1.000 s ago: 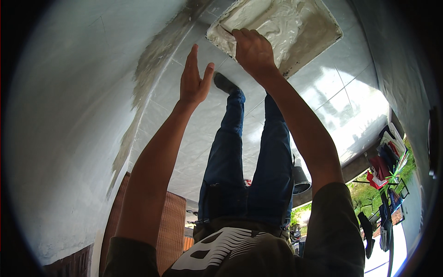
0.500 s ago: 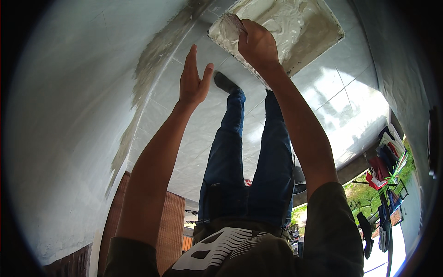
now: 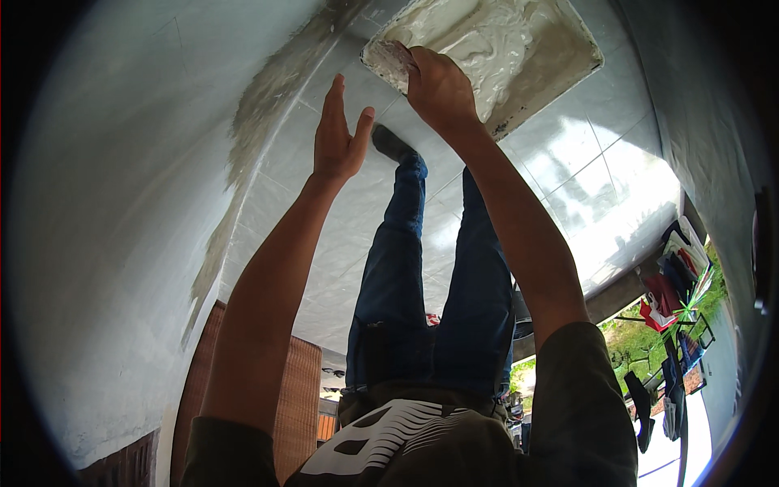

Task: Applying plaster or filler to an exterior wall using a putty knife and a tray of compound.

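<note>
The wall (image 3: pixel 122 219) stands left of the tray (image 3: pixel 531 104), whose far edge is cut off. Paste (image 3: pixel 491 36) lies in the tray. The right hand (image 3: pixel 441 88), over the tray's near-left side, grips a scraper (image 3: pixel 392 58) above its left corner; the left hand (image 3: pixel 335 144), nearer than the tray, is empty, thumb spread. Seemingly the scraper is being loaded, so next calls for a steady blade. Fingers hide its handle; whether it touches the tray, I cannot tell.

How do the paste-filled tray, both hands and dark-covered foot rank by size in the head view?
1. Paste-filled tray, partly out of frame
2. Right hand and left hand: too alike to rank
3. Dark-covered foot
</note>
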The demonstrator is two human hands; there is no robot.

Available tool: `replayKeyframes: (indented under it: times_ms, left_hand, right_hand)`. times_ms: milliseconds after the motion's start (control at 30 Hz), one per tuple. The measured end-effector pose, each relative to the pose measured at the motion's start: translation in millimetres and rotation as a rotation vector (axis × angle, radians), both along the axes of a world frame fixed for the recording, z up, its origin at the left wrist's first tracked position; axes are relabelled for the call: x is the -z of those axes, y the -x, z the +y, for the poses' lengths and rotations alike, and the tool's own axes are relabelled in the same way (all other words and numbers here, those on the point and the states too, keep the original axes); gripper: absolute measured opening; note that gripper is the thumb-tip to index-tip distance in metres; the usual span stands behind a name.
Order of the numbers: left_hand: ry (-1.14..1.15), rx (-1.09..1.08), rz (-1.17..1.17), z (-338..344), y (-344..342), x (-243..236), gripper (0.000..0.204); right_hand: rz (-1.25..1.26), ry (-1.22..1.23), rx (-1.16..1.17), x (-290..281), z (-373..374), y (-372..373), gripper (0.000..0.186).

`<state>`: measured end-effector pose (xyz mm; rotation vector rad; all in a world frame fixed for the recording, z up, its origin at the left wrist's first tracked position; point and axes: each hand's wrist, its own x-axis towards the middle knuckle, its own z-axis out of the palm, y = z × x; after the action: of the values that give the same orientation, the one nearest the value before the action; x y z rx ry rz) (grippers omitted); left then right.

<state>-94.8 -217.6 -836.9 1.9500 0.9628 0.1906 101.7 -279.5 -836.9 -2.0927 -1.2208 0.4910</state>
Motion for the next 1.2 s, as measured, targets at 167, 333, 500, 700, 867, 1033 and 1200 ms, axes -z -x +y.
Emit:
replayKeyframes:
  times_ms: [167, 333, 500, 700, 867, 1033, 1200]
  left_hand:
    - [0.024, -0.015, 0.001, -1.1, 1.2, -3.3, 0.076]
    - [0.012, -0.012, 0.039, -2.5, 6.1, 1.9, 0.076]
    - [0.024, -0.013, 0.019, -8.0, 0.8, 1.1, 0.077]
    - [0.008, -0.008, 0.005, -0.8, -0.7, 1.5, 0.077]
    - [-0.003, -0.022, 0.001, -0.4, 6.1, 0.8, 0.076]
    - [-0.001, -0.018, 0.013, -5.8, 5.7, 3.8, 0.077]
    - [0.029, -0.036, 0.028, -4.4, 8.4, -0.5, 0.077]
  right_hand:
    - [-0.043, -0.008, 0.216, -19.8, -14.0, -46.7, 0.012]
    - [-0.122, -0.005, 0.317, 0.7, -39.0, -62.9, 0.011]
    - [-0.107, -0.035, 0.270, 6.6, -20.0, -25.1, 0.006]
    - [-0.046, -0.058, 0.102, -1.5, -1.3, 7.3, 0.007]
    - [-0.066, -0.084, 0.137, -23.1, 0.8, 14.4, 0.006]
    - [-0.045, -0.041, 0.144, 1.2, -10.0, 10.8, 0.004]
    - [0.202, -0.032, 0.433, -7.1, -20.5, -17.6, 0.014]
